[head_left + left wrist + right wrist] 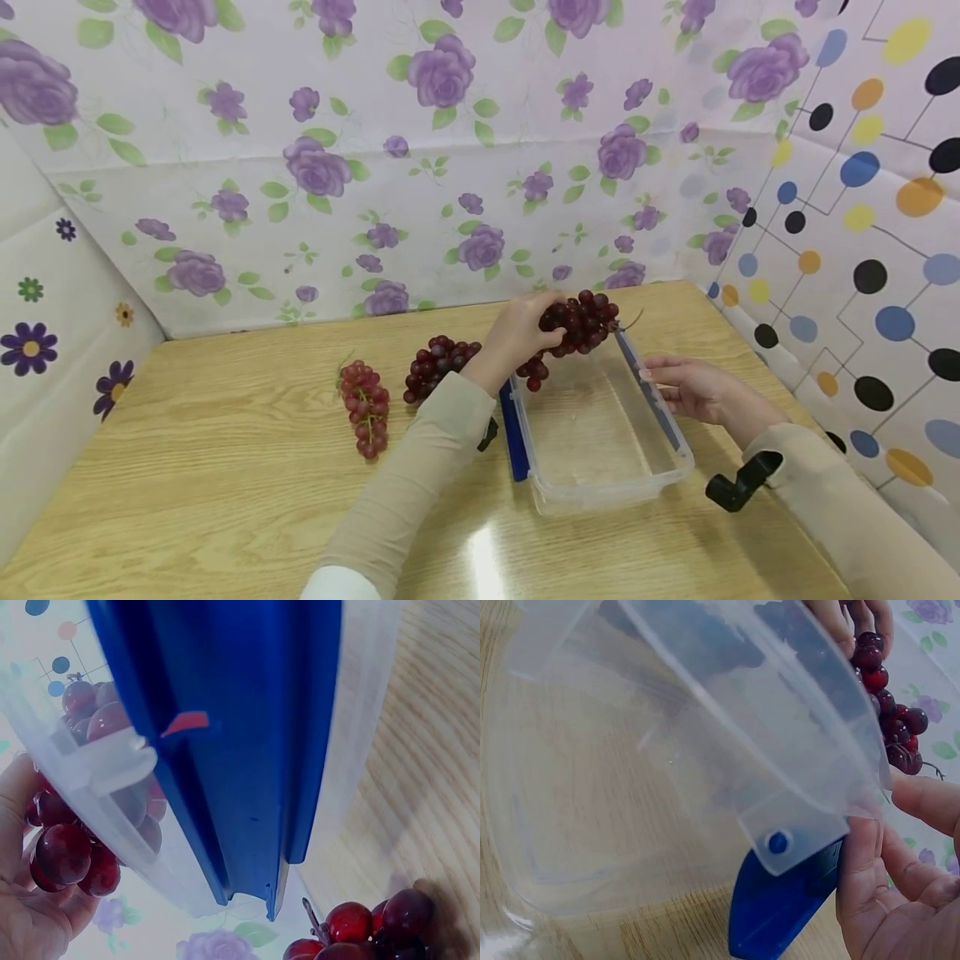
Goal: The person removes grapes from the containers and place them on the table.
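Over the far end of a clear plastic container (600, 496), my left hand (517, 340) grips a bunch of dark red grapes (579, 322). Some of its grapes hang down by the container's far left corner; a thin stem sticks out to the right. My right hand (693, 390) holds the container's right side, thumb at the rim and fingers beside a blue side latch (784, 904). Another blue latch (240, 772) hangs open on the left side, large in the left wrist view. The inside of the container shows only its bare bottom.
A second dark bunch of grapes (433, 368) lies left of the container, partly behind my left arm. Farther left is a lighter red bunch (365, 408). All rest on a wooden table (225, 467), with flowered cloth walls (450, 208) behind and at the sides.
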`<state>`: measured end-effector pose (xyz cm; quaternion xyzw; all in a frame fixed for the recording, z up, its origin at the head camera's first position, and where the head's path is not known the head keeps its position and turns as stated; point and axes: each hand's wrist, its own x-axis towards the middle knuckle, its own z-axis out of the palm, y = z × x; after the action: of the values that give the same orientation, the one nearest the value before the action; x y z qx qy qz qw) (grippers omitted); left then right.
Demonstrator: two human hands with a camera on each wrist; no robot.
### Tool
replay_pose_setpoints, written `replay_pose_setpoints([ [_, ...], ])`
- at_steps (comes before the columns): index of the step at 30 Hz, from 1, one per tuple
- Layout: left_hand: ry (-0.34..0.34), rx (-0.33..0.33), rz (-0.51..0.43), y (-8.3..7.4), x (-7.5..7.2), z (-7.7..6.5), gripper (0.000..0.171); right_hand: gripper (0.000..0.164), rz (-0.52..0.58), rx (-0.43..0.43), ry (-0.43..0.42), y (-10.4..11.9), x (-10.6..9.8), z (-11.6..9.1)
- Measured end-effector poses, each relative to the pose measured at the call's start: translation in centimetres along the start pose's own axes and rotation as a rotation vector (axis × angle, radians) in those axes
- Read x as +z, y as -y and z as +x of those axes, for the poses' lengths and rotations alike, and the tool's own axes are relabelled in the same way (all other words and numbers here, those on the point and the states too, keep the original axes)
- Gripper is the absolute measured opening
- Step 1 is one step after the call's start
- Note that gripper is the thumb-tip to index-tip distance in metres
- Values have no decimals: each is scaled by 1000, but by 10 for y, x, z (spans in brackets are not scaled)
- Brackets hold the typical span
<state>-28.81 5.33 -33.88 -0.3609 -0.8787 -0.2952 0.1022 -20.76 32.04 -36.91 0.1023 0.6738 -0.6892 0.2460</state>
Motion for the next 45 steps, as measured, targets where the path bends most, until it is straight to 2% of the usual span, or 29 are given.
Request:
replay_pose_setpoints([
  [8, -12, -28, -13, 0, -8, -1, 36, 13, -6, -2, 1, 0, 1, 0],
  [19, -54, 6, -18, 0, -18, -3, 36, 23, -1, 5, -17, 0, 2, 0],
  [33, -98, -9, -2, 0, -30, -9, 37, 13, -1, -16, 19, -2, -1, 1],
  [41, -113, -24, 7, -1, -40, -14, 38, 16, -13, -11, 15, 0, 0, 1],
  [45, -129, -10, 7, 0, -43, -16, 38, 17, -17, -5, 13, 0, -1, 1],
])
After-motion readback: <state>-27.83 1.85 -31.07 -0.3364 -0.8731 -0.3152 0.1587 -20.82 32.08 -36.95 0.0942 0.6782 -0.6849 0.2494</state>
